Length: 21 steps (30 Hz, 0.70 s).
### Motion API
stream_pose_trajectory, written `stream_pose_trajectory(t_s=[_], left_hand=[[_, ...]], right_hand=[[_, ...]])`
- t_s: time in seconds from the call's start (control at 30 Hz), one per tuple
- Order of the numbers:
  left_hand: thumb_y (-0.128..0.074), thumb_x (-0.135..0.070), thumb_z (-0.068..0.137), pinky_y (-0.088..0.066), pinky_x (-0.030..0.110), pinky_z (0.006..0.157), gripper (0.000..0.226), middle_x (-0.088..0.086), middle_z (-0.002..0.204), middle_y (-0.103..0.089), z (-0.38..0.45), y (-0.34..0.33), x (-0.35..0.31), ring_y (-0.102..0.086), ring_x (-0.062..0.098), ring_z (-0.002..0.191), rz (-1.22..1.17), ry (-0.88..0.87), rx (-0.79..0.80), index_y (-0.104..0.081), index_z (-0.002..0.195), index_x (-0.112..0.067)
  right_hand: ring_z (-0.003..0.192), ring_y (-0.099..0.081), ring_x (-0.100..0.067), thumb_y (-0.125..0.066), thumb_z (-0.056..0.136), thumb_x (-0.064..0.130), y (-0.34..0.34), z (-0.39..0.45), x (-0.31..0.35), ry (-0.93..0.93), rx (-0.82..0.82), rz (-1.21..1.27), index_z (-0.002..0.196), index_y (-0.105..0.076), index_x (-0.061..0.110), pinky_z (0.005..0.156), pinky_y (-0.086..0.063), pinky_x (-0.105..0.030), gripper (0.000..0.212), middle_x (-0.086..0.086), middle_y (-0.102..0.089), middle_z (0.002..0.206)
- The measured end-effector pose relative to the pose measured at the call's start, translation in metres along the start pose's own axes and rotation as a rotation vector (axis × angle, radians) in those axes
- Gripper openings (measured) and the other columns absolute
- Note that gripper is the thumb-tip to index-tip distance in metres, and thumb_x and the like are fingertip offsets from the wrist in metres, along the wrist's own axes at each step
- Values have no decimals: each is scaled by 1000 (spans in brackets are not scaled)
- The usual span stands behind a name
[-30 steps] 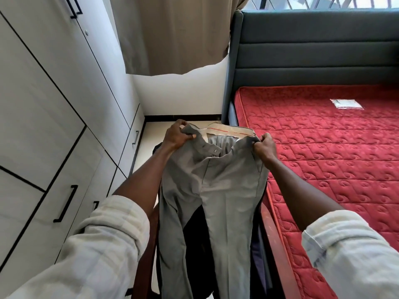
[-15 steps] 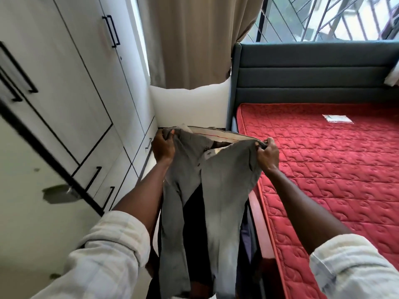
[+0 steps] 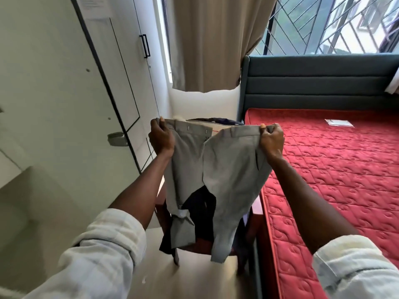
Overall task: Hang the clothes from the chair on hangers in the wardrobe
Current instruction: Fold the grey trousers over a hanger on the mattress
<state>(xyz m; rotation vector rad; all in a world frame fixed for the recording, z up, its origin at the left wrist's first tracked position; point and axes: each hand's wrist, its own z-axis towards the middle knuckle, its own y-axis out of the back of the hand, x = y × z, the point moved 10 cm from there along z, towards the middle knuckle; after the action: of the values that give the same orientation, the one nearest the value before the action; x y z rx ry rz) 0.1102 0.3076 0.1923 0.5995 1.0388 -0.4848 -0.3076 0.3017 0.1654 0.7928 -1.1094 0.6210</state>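
Head view: compared with half a second ago, the grey trousers (image 3: 218,169) are lifted higher and their waistband is pulled out flat and wide, where before it sagged open between the hands. The hands are further apart, and more of the window grille (image 3: 323,24) and curtain (image 3: 216,44) shows at twelve o'clock.

The left hand (image 3: 161,139) grips the waistband's left end at about ten o'clock from frame centre, fingers curled round the cloth. The right hand (image 3: 271,140) pinches the right end at about two o'clock, thumb on top, fingers folded under. Both hands are clamped on the trousers.

A white sheet is stuck on the wardrobe (image 3: 64,93) at eleven o'clock; its print is too blurred to read. A pale packet (image 3: 339,122) lies on the red mattress (image 3: 345,169) at three o'clock, its marking unreadable too.

The trousers hang in front of the person at frame centre, front side facing, light grey with belt loops, a metal clasp and an open fly. The two legs drop toward six o'clock, the left one folded up near its end. Below and behind them, dark clothes (image 3: 200,203) lie on the wooden chair (image 3: 200,244), which stands between the wardrobe and the bed.
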Motion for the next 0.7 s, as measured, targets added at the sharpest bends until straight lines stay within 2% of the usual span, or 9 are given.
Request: stream_pose_trajectory(t_s=[0.1,0.17,0.23,0.33,0.4,0.47,0.53,0.63,0.7], left_hand=[[-53,-37,100,-40,37,72,35,19,96,-68,-13,12,1,-61,39,93,-20,5,178,-58,85,-5],[-66,-48,89,-43,34,68,38,12,84,-66,-31,20,1,-62,31,80,-72,27,338,-54,76,-13],[-79,-52,73,-49,30,67,44,3,83,-65,-63,36,-1,-60,17,73,-158,63,498,-59,82,-14],[-86,-22,72,-58,32,79,46,10,103,-71,-116,57,9,-67,21,91,-315,192,759,-64,109,-6],[-79,-2,75,-58,37,84,47,16,112,-69,-152,80,14,-67,30,102,-384,267,877,-62,118,-3],[-72,5,75,-57,39,86,53,19,118,-67,-180,105,17,-65,34,107,-407,306,907,-59,125,-4],[-66,5,76,-57,35,82,48,16,111,-67,-206,132,10,-65,29,99,-498,353,898,-61,123,-6],[-65,-22,86,-53,32,86,17,9,97,-69,-236,161,-15,-65,21,90,-676,439,863,-73,99,-15],[-67,-30,89,-53,28,83,13,2,90,-73,-245,179,-34,-68,14,84,-571,373,795,-76,88,-20]], right_hand=[[66,-48,-15,-62,92,29,12,-26,-3,-89,67,55,76,-52,17,64,-39,-31,22,6,-50,66],[58,-42,-13,-64,90,30,22,-46,-4,-116,99,80,66,-46,21,60,-38,-33,31,6,-46,62],[53,-35,-11,-64,91,28,38,-73,-3,-113,105,93,61,-39,24,56,-33,-32,39,7,-39,59],[55,-33,-12,-63,91,28,67,-122,-12,-140,109,110,61,-41,22,55,-31,-33,38,2,-37,60],[60,-37,-17,-62,90,31,88,-160,-20,-154,141,109,67,-56,9,55,-32,-32,32,-4,-42,65],[66,-40,-18,-63,89,30,109,-193,-25,-188,182,119,81,-65,8,58,-34,-31,24,-6,-47,72],[68,-46,-18,-65,86,31,132,-225,-28,-259,225,178,83,-66,15,61,-40,-32,16,-8,-54,75],[71,-57,-19,-69,79,31,177,-253,-22,-351,194,321,69,-67,16,68,-49,-36,18,-8,-64,79],[69,-57,-19,-68,84,25,210,-266,-11,-336,139,364,68,-63,17,64,-49,-33,18,-7,-62,78]])
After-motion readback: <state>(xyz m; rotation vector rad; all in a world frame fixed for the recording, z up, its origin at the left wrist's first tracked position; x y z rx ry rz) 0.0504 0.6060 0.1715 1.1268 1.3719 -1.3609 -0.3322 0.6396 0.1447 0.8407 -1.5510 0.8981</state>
